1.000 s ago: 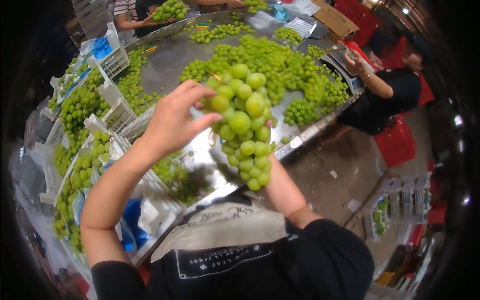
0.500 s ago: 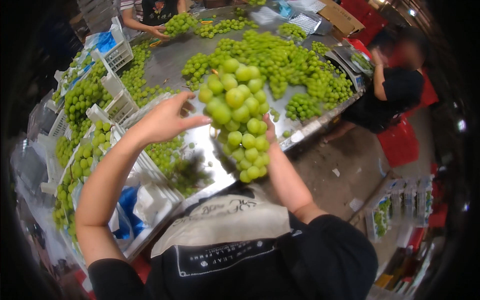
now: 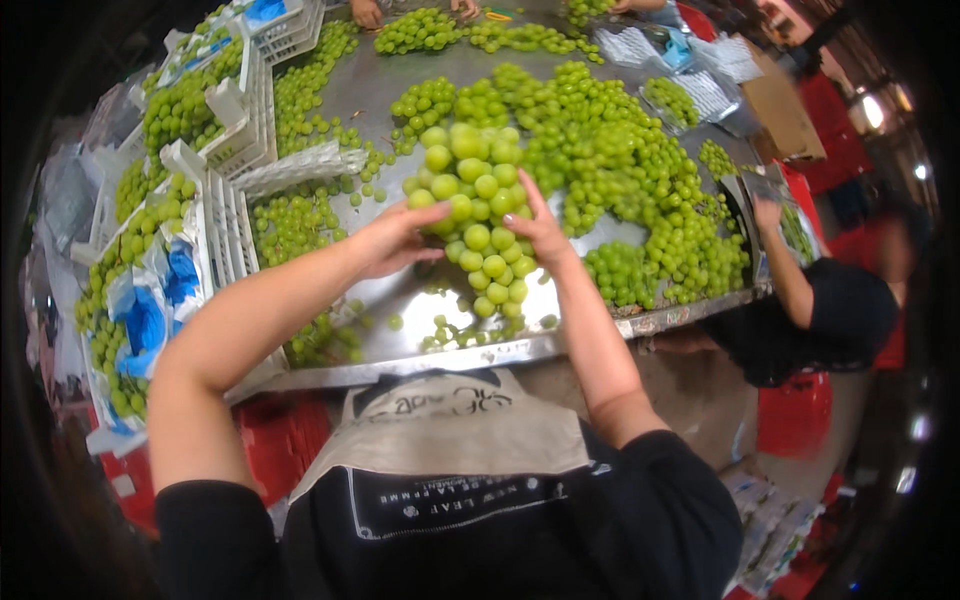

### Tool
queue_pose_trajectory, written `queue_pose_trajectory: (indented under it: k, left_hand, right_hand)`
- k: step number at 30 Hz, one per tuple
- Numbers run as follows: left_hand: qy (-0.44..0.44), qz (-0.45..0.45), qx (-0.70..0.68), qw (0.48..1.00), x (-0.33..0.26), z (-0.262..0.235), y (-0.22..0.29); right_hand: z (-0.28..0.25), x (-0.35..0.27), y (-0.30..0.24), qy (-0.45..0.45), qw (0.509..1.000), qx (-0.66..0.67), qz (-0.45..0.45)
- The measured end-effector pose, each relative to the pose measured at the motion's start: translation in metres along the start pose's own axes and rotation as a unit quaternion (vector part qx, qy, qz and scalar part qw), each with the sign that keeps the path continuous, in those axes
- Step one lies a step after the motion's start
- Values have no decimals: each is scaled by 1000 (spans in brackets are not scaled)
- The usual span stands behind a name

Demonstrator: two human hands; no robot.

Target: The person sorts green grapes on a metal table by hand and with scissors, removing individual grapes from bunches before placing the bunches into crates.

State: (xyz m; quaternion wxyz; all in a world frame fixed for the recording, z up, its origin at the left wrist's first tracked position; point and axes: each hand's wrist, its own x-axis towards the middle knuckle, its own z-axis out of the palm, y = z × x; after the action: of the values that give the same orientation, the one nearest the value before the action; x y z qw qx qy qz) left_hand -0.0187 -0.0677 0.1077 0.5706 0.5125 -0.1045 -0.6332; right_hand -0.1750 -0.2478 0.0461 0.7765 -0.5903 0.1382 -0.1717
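Note:
A large bunch of green grapes [image 3: 485, 185] is held up above the metal table, between my two hands, its narrow end pointing toward me. My right hand [image 3: 545, 235] grips its right side, the thumb lying across the front of the grapes. On the left side, my left hand [image 3: 392, 240] is closed against the bunch; some of its fingertips are hidden by the grapes. Below the bunch, several loose grapes [image 3: 470, 332] lie on the shiny tabletop.
A big heap of grape bunches [image 3: 610, 150] covers the table's right side. White plastic crates [image 3: 235, 225] with grapes line the left. Across the table are other people's hands [image 3: 367, 12] and another bunch [image 3: 418, 32]. A person [image 3: 850, 310] works at the right edge.
My left hand, open beside the bunch before, has moved in and now touches it. My right hand's thumb has come round to the front. The view has shifted, showing more of the table's near edge.

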Motion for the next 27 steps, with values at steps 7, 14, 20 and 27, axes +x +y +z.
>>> queue_pose_trajectory:
  k: [7, 14, 20, 27]
  left_hand:
    - [20, 52, -204, 977, 65, -10, -72]
    - [54, 23, -211, 976, 89, -42, -117]
    - [153, 48, 113, 981, 60, -47, -103]
    - [322, 158, 529, 769, 53, -71, -110]
  right_hand:
    - [-40, 31, 25, -65, 962, -264, 30]
    - [-51, 42, 60, -126, 964, -221, 73]
    - [-48, 41, 50, -143, 947, -277, 74]
    - [-51, 15, 8, -162, 929, -262, 207]
